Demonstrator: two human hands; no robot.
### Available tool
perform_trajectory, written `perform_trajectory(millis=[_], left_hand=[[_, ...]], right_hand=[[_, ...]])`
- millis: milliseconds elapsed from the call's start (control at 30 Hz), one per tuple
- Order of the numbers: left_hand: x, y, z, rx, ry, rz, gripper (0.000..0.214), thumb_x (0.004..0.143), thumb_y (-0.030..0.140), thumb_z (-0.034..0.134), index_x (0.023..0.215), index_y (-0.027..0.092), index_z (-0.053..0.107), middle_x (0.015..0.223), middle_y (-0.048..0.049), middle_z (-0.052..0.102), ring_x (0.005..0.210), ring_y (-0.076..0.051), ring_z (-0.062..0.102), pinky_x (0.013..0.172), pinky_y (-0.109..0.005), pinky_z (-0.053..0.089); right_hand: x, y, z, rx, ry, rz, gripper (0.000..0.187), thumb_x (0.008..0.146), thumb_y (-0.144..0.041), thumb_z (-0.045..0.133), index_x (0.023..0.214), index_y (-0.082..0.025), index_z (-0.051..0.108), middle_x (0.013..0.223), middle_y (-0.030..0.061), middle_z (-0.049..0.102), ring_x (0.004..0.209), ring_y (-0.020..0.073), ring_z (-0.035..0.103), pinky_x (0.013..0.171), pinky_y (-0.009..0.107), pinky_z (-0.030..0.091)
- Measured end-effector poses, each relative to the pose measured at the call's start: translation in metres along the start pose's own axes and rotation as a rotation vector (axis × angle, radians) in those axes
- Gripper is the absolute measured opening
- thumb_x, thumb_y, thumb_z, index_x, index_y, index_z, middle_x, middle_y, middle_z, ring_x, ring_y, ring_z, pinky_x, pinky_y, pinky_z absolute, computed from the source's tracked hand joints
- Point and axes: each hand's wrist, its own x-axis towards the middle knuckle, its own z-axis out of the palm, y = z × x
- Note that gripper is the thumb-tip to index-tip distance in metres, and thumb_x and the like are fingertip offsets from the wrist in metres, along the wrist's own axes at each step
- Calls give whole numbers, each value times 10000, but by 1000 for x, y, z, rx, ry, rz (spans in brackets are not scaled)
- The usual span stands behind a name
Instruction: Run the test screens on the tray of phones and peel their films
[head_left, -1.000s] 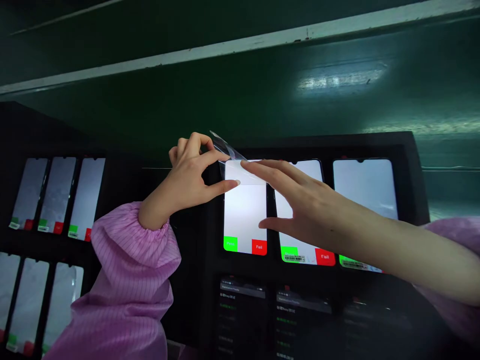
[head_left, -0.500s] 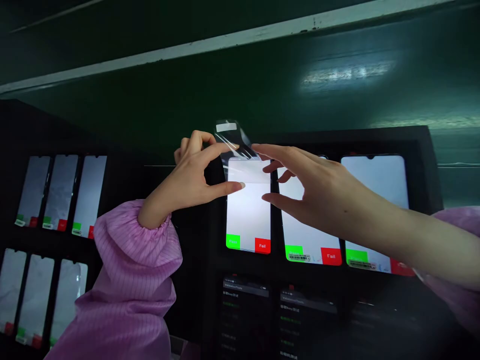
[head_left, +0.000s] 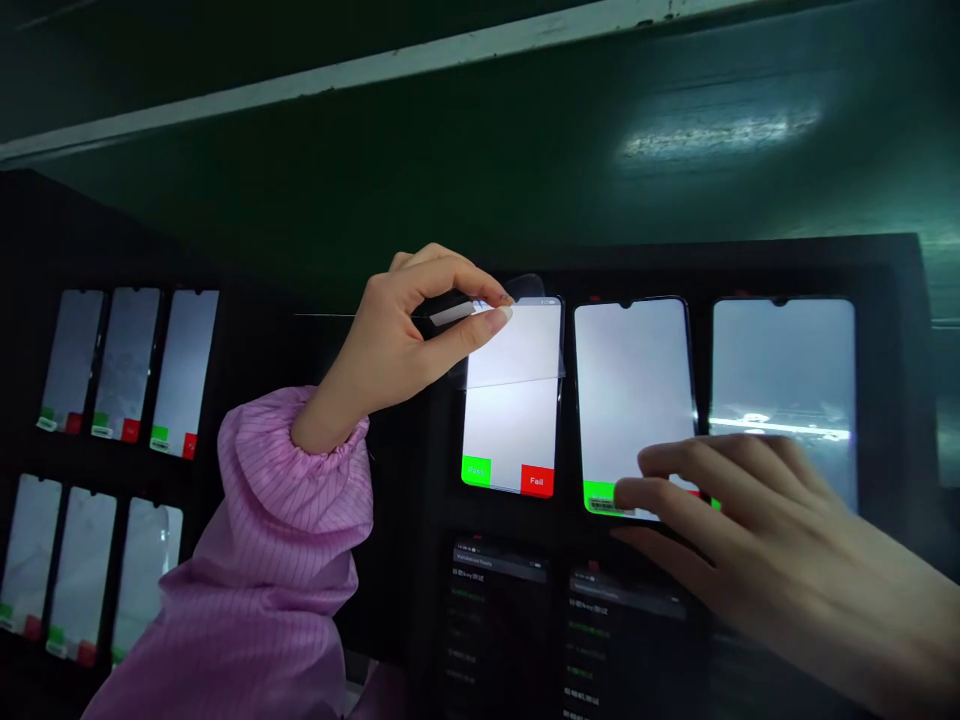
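My left hand (head_left: pixel 420 325) pinches a thin clear plastic film (head_left: pixel 517 362) between thumb and forefinger. The film lies across the upper part of a phone (head_left: pixel 506 430) whose screen is lit white, with a green Pass box and a red Fail box at the bottom. A white strip (head_left: pixel 451 314) on the film shows behind the thumb. My right hand (head_left: pixel 757 530) hovers over the lower end of the second phone (head_left: pixel 634 390), fingers loosely bent and apart, nothing seen in them. It partly covers that phone's barcode sticker and the lower part of a third phone (head_left: pixel 784 370).
Below lie two dark-screened phones (head_left: pixel 499 620) showing a text list. To the left, more white-screened phones (head_left: pixel 124 360) sit in two rows on a black surface. Behind the phones is a glossy green surface (head_left: pixel 450 170) with a pale ledge (head_left: pixel 330 88).
My right hand has moved away from the film, down and to the right. My left thumb and forefinger have closed on the film, which now lies lower over the phone's top.
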Motion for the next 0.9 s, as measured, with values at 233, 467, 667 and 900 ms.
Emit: perform_trajectory(millis=[233, 467, 667, 900], left_hand=[[-14, 19, -6, -60, 2, 36, 32, 950, 223, 721, 934, 244, 738, 1005, -7, 732, 939, -184, 699, 867, -364, 599], [-80, 37, -15, 26, -286, 131, 274, 966, 334, 777, 1214, 256, 690, 1059, -9, 766, 968, -181, 740, 994, -385, 589], [-149, 24, 4, 571, -99, 151, 326, 1035, 388, 658, 1351, 310, 670, 1454, -123, 652, 1336, -364, 612, 1184, -716, 383], [-145, 35, 38, 579, 85, 92, 143, 979, 303, 711, 1118, 289, 736, 1267, -84, 731, 1258, -318, 660, 1251, -684, 308]], right_hand=[[9, -5, -5, -110, 74, -80, 84, 1016, -187, 597, 1000, -223, 672, 911, 45, 654, 808, 220, 568, 748, 406, 369], [-3, -26, -5, -317, 114, -61, 263, 1069, -330, 551, 1257, -215, 694, 1000, 83, 683, 836, 245, 570, 784, 418, 384], [-43, -25, -16, -386, 324, 127, 240, 1041, -312, 616, 1240, -216, 710, 989, 91, 660, 824, 227, 546, 768, 393, 392], [-77, -34, -12, -343, 410, 259, 248, 1034, -316, 621, 1240, -239, 737, 1056, 89, 679, 899, 249, 602, 797, 416, 420]])
